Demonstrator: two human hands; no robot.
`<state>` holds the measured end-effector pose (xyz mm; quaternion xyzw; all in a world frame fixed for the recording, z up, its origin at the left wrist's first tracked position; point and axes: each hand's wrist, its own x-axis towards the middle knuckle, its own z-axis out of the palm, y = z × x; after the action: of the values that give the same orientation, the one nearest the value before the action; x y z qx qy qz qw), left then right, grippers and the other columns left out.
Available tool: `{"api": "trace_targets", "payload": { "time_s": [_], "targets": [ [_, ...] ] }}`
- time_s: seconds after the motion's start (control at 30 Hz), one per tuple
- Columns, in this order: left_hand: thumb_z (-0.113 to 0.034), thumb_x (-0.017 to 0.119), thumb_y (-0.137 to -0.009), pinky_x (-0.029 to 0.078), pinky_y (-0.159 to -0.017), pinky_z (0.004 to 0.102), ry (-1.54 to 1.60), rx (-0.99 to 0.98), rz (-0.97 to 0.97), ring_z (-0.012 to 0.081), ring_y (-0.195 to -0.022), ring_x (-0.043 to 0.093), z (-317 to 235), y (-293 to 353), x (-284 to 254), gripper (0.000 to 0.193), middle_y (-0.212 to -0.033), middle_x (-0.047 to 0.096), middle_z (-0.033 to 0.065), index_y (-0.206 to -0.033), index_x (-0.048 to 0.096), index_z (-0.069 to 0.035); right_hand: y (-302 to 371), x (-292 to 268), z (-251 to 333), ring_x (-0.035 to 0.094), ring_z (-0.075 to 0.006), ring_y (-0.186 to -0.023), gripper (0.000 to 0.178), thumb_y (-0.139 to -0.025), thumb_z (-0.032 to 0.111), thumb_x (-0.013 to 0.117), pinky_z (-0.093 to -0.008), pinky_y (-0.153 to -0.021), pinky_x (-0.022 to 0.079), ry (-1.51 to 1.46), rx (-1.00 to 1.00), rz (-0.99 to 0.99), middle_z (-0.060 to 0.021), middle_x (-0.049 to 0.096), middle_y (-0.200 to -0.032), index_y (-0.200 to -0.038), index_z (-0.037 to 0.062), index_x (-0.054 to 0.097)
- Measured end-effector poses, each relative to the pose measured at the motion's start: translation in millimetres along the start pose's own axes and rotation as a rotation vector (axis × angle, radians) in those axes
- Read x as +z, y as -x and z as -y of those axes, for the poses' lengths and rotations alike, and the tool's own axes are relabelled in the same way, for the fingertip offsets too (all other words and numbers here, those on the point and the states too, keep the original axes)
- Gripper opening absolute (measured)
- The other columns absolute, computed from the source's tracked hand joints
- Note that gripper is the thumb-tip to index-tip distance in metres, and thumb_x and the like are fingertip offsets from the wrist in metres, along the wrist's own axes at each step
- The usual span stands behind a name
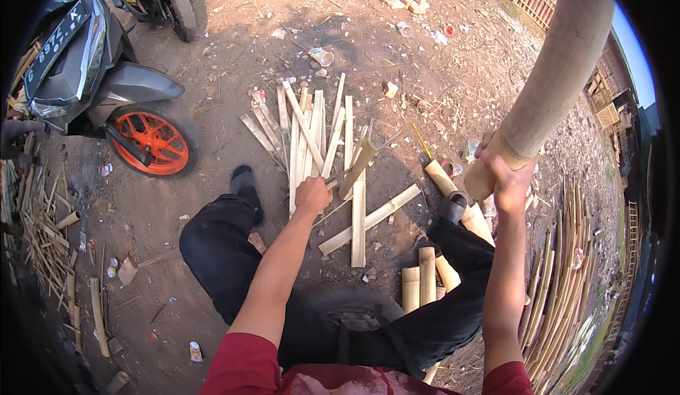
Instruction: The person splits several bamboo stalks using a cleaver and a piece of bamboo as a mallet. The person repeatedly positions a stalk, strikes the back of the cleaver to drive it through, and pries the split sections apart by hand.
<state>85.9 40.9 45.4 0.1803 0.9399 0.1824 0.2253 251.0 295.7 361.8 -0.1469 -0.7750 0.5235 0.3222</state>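
Note:
My right hand (504, 175) is wrapped round the narrower lower end of a thick bamboo pole (559, 62), which rises toward the upper right. Fingers curled into a fist, my left hand (314, 195) is low over the ground between my knees. What it grips is mostly hidden; a small dark bit shows beside the knuckles, toward a split bamboo piece (360, 165) that stands tilted. Behind and around it lie several pale split bamboo strips (304, 136). Two wider strips cross to the right of the fist, including a slanting bamboo strip (372, 219).
I sit over a black tyre (347, 299). Short bamboo sections (411, 289) lie by my right leg, long bamboo poles (567, 274) farther right. A motorbike with an orange wheel (152, 142) stands at left, near a bamboo scrap pile (42, 232). Litter dots the dirt.

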Motion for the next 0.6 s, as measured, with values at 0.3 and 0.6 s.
{"api": "trace_targets", "payload": {
  "time_s": [0.3, 0.6],
  "targets": [
    [-0.02, 0.072, -0.086, 0.061, -0.087, 0.0486, -0.066, 0.081, 0.04, 0.0398, -0.099, 0.075, -3, -20, 6, 0.025, -0.105, 0.075, 0.022, -0.104, 0.079, -0.004, 194, 45, -230, 0.074, -0.0242, -0.086, 0.041, -0.073, 0.019, 0.079, -0.0375, -0.08, 0.057, 0.436, 0.749, 0.341, -0.0153, 0.076, -0.092, -0.106, -0.0032, 0.072],
    [-0.019, 0.072, -0.087, 0.061, -0.087, 0.0498, 0.087, 0.066, 0.036, 0.0407, -0.096, 0.075, -5, -20, 32, 0.023, -0.1, 0.076, 0.0225, -0.102, 0.079, -0.003, 26, -11, -55, 0.065, -0.0224, -0.077, 0.041, -0.077, 0.014, 0.069, -0.0368, -0.075, 0.056, 0.029, 0.01, 0.054, -0.0132, 0.066, -0.088, -0.112, -0.0038, 0.058]
  ]
}}
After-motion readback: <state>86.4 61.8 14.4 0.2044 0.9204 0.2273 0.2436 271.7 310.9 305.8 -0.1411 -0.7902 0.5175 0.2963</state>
